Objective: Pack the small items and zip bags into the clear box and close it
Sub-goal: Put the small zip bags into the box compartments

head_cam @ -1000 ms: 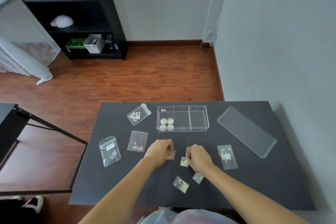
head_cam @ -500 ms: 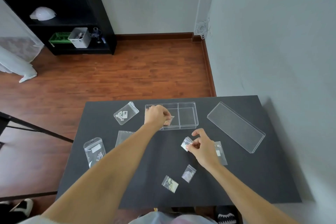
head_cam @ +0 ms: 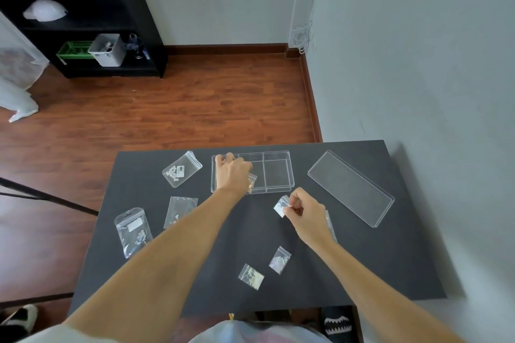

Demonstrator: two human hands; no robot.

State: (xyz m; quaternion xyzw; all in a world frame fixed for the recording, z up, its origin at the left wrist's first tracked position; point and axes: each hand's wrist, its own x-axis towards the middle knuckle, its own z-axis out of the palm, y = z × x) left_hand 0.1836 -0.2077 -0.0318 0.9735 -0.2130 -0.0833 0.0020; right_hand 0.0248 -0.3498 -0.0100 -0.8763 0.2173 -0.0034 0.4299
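Observation:
The clear box [head_cam: 278,172] stands open at the back middle of the black table [head_cam: 390,259]. My left hand [head_cam: 232,172] reaches over its left compartment and hides what lies there. Its fingers pinch a small zip bag [head_cam: 252,181] down in the middle compartment. In front of the box, my right hand [head_cam: 306,213] holds another small zip bag [head_cam: 281,206] a little above the table. The clear lid [head_cam: 351,188] lies apart at the right. Two small bags [head_cam: 279,260] [head_cam: 250,276] lie near the front.
Three larger zip bags [head_cam: 182,168] [head_cam: 179,211] [head_cam: 133,231] lie on the table's left side. Another bag [head_cam: 330,224] is half hidden behind my right wrist. A grey wall runs along the table's right, and a black shelf [head_cam: 83,22] stands far left.
My left hand has carried a small bag from the table's middle up into the box. My right hand has picked a small bag up off the table.

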